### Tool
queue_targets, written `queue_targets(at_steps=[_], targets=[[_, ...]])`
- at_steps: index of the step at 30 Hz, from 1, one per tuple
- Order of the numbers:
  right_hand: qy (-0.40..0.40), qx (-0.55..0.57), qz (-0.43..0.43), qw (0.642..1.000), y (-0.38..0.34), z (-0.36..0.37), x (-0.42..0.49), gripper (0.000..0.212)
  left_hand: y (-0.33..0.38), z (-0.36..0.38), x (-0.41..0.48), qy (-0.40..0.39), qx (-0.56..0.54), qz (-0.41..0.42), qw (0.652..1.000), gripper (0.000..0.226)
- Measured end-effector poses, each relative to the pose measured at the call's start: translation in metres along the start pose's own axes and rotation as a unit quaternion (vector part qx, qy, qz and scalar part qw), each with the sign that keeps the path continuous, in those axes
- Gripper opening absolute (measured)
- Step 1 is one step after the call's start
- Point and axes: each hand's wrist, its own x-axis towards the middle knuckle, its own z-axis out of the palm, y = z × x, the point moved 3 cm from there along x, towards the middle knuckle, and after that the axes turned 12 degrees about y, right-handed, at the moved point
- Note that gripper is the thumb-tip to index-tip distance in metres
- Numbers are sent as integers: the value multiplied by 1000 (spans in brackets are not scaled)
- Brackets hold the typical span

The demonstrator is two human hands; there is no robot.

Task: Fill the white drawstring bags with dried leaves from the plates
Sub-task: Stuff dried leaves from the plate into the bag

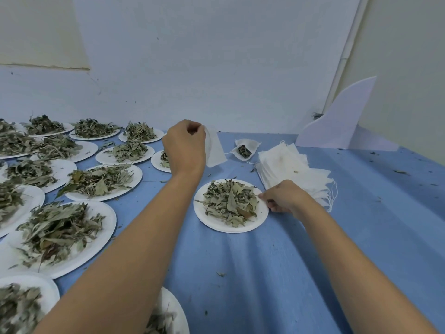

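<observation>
White drawstring bag hangs empty from my left hand, pinched at its top edge between thumb and curled fingers, raised over the bench just beyond the paper plate so the mouth can be opened close to the dried leaves. That arm reaches forward, wrist bent down. My right hand lies low at the plate's right rim, thumb on top and fingers curled under, pinching it, I judge to steady or drag it nearer. A stack of empty bags waits just beside that hand; a filled bag lies behind. Other loaded plates crowd the left.
</observation>
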Motion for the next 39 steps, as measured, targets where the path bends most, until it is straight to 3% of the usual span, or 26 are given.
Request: queue_targets(at_steps=[3,6,8,10,11,14,17,20,23,30,34,37,38,39], targets=[[32,-82,-48,995,-4,1,-2,23,1,-3,3,19,-2,14,1000,15],[130,-128,-159,970,-23,-5,-12,32,0,-2,1,2,1,25,1000,15],[170,-37,-259,950,-40,-3,-27,22,-1,0,-1,-16,14,40,999,15],[150,79,-350,922,-60,5,-48,4,0,2,-5,-37,27,59,997,16],[133,109,-383,908,-67,11,-55,8,0,3,-7,-46,36,69,996,16],[119,115,-408,898,-81,30,-61,8,3,4,-11,-59,62,90,992,17],[197,-9,-408,891,-88,39,-57,15,3,3,-12,-53,63,78,994,16],[265,-186,-418,849,-96,43,-56,21,0,3,-14,-41,73,63,994,15],[281,-265,-412,825,-103,45,-57,19,-3,4,-15,-33,97,67,993,15],[227,-269,-348,869,-94,54,-48,55,-5,7,-13,-55,108,71,990,14],[200,-172,-394,881,-85,47,-45,43,-15,3,-5,-72,116,62,989,14],[160,-97,-370,910,-82,51,-49,25,-20,5,-6,-85,131,61,986,13],[152,-60,-352,922,-82,52,-48,23,-20,6,-7,-86,136,63,985,12],[161,-31,-338,927,-82,52,-47,34,-20,6,-8,-86,142,65,984,13]])
